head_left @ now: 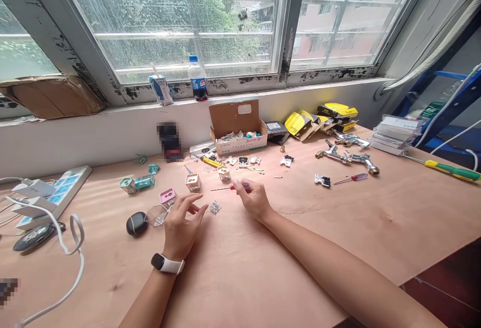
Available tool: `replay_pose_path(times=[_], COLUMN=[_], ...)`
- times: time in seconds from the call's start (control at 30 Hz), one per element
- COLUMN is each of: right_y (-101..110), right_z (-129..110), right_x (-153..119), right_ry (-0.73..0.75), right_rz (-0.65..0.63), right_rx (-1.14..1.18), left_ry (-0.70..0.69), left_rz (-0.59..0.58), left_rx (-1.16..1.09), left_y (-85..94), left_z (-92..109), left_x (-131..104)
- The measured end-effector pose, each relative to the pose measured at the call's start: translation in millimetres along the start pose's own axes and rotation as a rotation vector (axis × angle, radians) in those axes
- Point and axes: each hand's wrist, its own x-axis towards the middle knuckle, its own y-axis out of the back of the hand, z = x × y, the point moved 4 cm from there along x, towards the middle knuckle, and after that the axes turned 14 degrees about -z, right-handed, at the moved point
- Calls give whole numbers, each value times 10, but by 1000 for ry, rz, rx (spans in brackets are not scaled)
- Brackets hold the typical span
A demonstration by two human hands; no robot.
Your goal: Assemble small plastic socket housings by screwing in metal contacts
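Note:
My right hand (253, 198) is closed around the handle of a small screwdriver (246, 186), its thin shaft pointing left above the table. My left hand (184, 222), with a watch (167, 263) on the wrist, has its thumb and fingers apart and nothing between them. Between the two hands a small clear and metal piece (215, 207) lies on the table. Just beyond my left fingers stands a pink pencil sharpener (168, 196), with a clear plastic case (156, 215) beside it. A peach sharpener (193, 181) and another pale one (224, 173) stand farther back.
At the back is an open cardboard box (240, 145) of small parts. Metal taps (349, 160) and a second screwdriver (351, 178) lie to the right. A power strip (62, 192), a black mouse (35, 237) and a white cable (77, 278) are on the left.

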Motion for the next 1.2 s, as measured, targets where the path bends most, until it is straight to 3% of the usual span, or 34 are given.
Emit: replay_pose_path(times=[0.83,1.2], right_y=[-88,-144], right_z=[44,81], right_x=[34,51], right_ry=[-72,-49], right_rz=[-168,-210], right_rx=[-222,-498], left_ry=[23,28], left_rz=[-34,-46], left_rx=[13,-7], left_y=[-22,-22], left_z=[18,31], left_x=[-13,-16])
